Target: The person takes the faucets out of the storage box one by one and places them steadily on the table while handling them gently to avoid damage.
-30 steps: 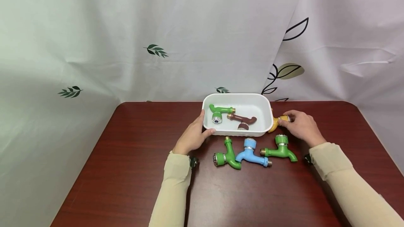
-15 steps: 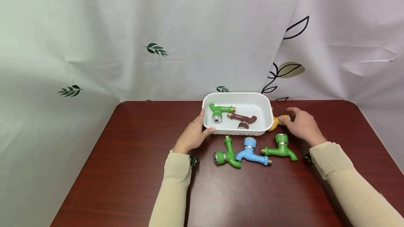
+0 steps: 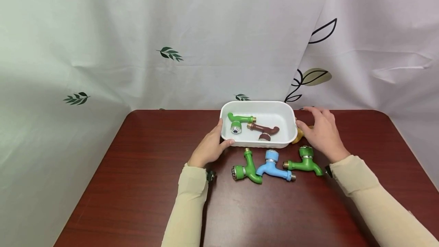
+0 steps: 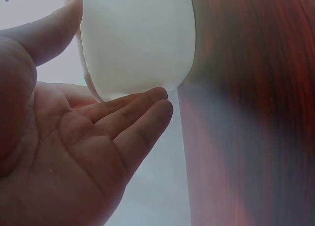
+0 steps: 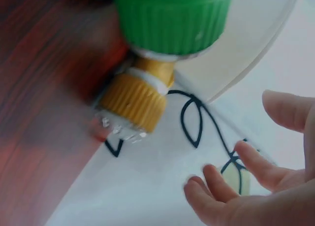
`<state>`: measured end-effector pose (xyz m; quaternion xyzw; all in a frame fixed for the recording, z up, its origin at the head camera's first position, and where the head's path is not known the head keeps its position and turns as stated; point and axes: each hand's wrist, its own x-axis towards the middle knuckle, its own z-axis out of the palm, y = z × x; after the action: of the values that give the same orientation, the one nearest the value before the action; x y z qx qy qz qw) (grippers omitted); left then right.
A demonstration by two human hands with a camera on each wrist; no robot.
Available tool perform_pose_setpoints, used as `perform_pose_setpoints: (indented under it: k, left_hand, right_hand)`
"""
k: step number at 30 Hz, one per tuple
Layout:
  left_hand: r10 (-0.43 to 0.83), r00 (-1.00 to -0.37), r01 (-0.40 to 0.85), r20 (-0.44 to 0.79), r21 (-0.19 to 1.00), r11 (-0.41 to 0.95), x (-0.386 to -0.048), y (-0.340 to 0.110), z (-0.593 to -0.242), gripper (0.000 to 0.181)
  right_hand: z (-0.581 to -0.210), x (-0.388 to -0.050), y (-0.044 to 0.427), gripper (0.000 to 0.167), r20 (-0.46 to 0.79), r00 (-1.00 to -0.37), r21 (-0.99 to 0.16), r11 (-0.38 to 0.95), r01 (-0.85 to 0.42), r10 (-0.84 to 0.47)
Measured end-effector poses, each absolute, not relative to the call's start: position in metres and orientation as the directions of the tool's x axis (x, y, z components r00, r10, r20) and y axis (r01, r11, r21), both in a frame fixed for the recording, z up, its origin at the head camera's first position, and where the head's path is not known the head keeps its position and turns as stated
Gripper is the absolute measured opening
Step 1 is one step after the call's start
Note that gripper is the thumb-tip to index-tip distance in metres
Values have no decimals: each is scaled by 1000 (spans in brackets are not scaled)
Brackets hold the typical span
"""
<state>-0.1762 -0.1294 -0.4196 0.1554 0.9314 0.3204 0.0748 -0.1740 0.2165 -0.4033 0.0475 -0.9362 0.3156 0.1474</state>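
A white tray (image 3: 257,144) holds a green tap (image 3: 236,125) and a brown tap (image 3: 263,129). My left hand (image 3: 207,146) touches its left end with straight fingers, the thumb at the near corner; in the left wrist view the hand (image 4: 74,132) lies against the tray wall (image 4: 138,39). My right hand (image 3: 324,134) hovers beside the tray's right end, fingers spread, partly covering a yellow tap (image 3: 297,136). In the right wrist view this hand (image 5: 246,186) holds nothing and stands apart from the yellow tap (image 5: 135,100).
In front of the tray lie a green tap (image 3: 249,169), a blue tap (image 3: 272,167) and another green tap (image 3: 306,163), whose green knob (image 5: 174,24) looms large in the right wrist view. A patterned white curtain (image 3: 219,41) hangs behind the dark red table (image 3: 147,155).
My right hand has let go of the yellow tap's knob and moved up and left towards the tray's right end. The left hand, tray and taps have stayed in place.
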Motion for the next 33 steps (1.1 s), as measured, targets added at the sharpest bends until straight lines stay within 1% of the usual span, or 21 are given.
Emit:
perform_pose_setpoints:
  k: [3, 5, 7, 10, 14, 18, 22, 26, 33]
  left_hand:
    - [337, -940, 239, -43, 624, 744, -176, -129, -420, 90]
    - [336, -941, 235, -46, 626, 744, -176, -129, -420, 90]
    - [336, -941, 234, -47, 628, 743, -176, -129, -421, 90]
    - [334, -941, 231, -51, 624, 746, -176, -130, -421, 90]
    - [328, -943, 226, -51, 626, 747, -175, -129, -421, 89]
    - [321, -945, 218, -54, 627, 747, -176, -129, -420, 88]
    - [321, -946, 218, -56, 623, 751, -176, -129, -420, 89]
    - [323, -945, 221, -53, 623, 750, -177, -129, -421, 89]
    - [320, -946, 216, -56, 625, 750, -177, -129, -420, 90]
  right_hand:
    - [-403, -174, 209, 46, 420, -907, -553, 786, -275, -21]
    - [-403, -174, 204, 46, 475, -879, -526, 786, -326, -47]
    - [-402, -174, 201, 47, 497, -864, -503, 786, -358, -76]
    - [-400, -174, 197, 50, 495, -859, -475, 787, -394, -132]
    - [-397, -175, 191, 51, 428, -874, -446, 788, -424, -228]
    - [-397, -177, 187, 51, 311, -893, -443, 781, -439, -326]
    - [-399, -181, 184, 51, 213, -899, -449, 778, -439, -383]
    - [-400, -185, 180, 51, 168, -893, -436, 781, -447, -418]
    - [-403, -192, 175, 50, 131, -879, -431, 773, -466, -457]
